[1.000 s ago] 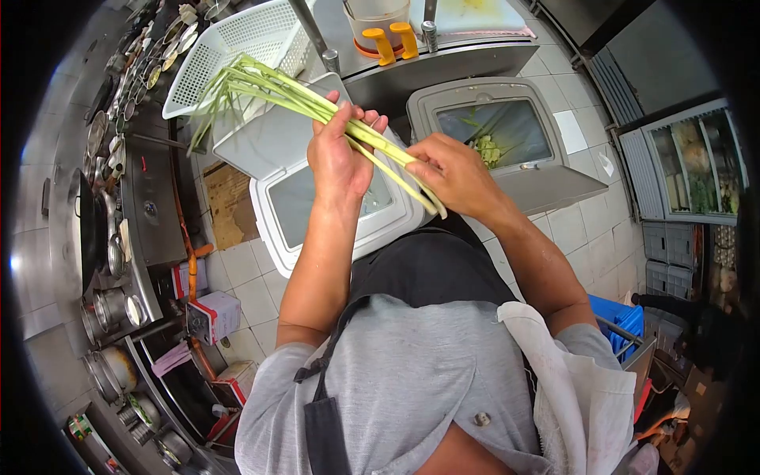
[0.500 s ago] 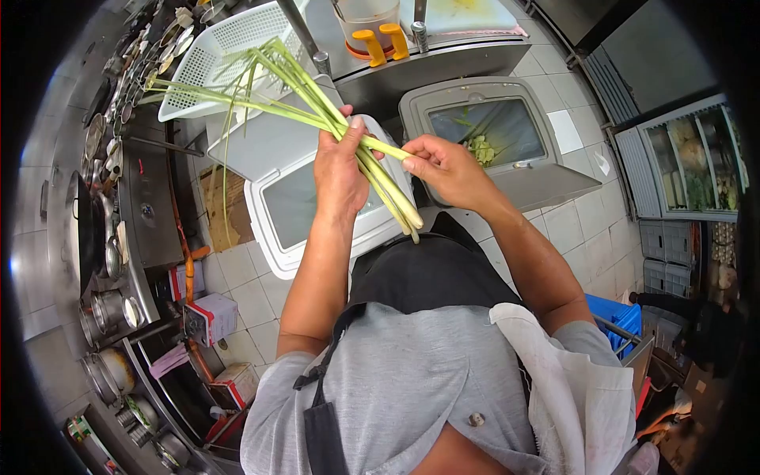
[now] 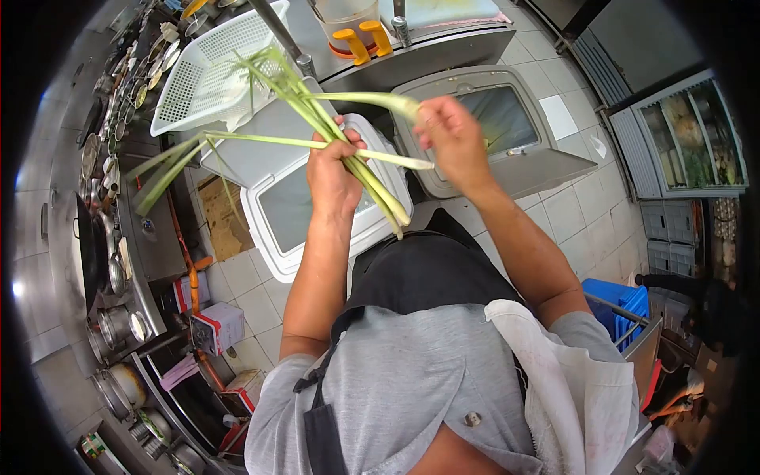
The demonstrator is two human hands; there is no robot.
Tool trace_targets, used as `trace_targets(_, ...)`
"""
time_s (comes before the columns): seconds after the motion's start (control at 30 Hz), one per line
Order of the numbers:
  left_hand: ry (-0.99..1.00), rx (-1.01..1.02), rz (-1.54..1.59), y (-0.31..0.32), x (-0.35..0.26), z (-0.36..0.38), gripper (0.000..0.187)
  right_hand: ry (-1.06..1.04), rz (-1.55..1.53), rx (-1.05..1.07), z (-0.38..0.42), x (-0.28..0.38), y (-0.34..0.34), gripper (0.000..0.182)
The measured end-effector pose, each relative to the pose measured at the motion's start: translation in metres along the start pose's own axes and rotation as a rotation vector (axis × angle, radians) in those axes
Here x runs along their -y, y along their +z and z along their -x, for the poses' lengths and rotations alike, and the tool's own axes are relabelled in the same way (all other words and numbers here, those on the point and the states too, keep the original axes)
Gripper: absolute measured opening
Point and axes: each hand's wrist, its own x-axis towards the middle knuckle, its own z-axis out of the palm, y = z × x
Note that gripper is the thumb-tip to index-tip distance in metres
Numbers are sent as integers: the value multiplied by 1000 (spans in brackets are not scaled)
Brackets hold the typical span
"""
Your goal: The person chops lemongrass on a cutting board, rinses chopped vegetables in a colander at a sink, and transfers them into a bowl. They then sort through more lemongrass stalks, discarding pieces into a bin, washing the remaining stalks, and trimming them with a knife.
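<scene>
My left hand point(image 3: 336, 176) is wrapped round several long green stalks point(image 3: 385, 198) with pale lower ends, held over the white-rimmed bin point(image 3: 267, 252). One of the stalks lies crosswise, its pale end pointing right. In my right hand point(image 3: 455, 142) is the pale end of a peeled-off leaf piece point(image 3: 366, 98), which stretches left to the tops of the bunch. My right hand is raised beside the grey bin point(image 3: 522, 176).
A white perforated basket point(image 3: 180, 96) stands at the upper left. On the counter point(image 3: 451, 49) are a clear container with orange handles point(image 3: 362, 46) and a cutting board point(image 3: 451, 11). Metal pans line the left; a blue bin point(image 3: 609, 305) stands at right.
My right hand has moved up and slightly right, drawing the leaf piece away from the bunch. One stalk in my left hand now lies more level, its leaves hanging left.
</scene>
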Motion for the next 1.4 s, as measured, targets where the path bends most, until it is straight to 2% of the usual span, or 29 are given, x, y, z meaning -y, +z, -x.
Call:
trace_targets(0.1,-6,-27,211,-12,-5,-3,43,-167,118,-173,-34,1,-41,17)
trace_targets(0.17,-4,6,313,-17,-13,-3,31,-312,415,-287,-61,-23,-83,16)
trace_targets(0.23,2,41,357,-21,-22,-5,28,-266,929,-193,-87,-69,-140,20)
trace_targets(0.3,11,58,380,-23,-26,-6,27,-316,1225,-198,-79,-114,-181,26)
trace_targets(0.33,27,32,357,-19,-30,-6,30,-348,1370,-203,-82,-114,-181,29)
trace_targets(0.43,55,-25,333,-16,-28,2,39,-240,1093,-154,-88,-88,-145,34)
trace_targets(0.5,64,18,357,-16,-28,-5,47,31,492,103,-69,-43,-86,34)
trace_targets(0.57,62,87,403,-16,-27,-8,51,106,338,445,-39,-1,-32,33)
trace_targets(0.63,68,129,444,-13,-26,-8,55,95,364,699,-20,8,-2,34)
trace_targets(0.73,79,173,477,-3,-31,-6,57,486,-109,754,-11,1,14,37)
trace_targets(0.87,62,175,478,-1,-37,-1,52,564,-415,648,-10,11,12,39)
trace_targets(0.9,56,159,475,0,-36,-1,50,560,-396,639,-13,12,10,38)
trace_targets(1.0,56,90,460,-1,-34,-7,50,287,-43,553,-10,19,14,34)
trace_targets(1.03,63,43,442,-1,-33,-9,49,229,99,513,-6,24,13,27)
trace_targets(1.13,99,-69,399,1,-33,-13,49,-578,681,292,7,32,-2,24)
trace_targets(1.17,116,-88,391,2,-33,-13,49,-538,655,337,15,38,-5,24)
trace_targets(1.27,139,-151,376,6,-35,-15,50,-578,949,421,37,41,-2,27)
trace_targets(1.4,138,-220,387,11,-36,-15,49,-567,935,299,39,26,0,28)
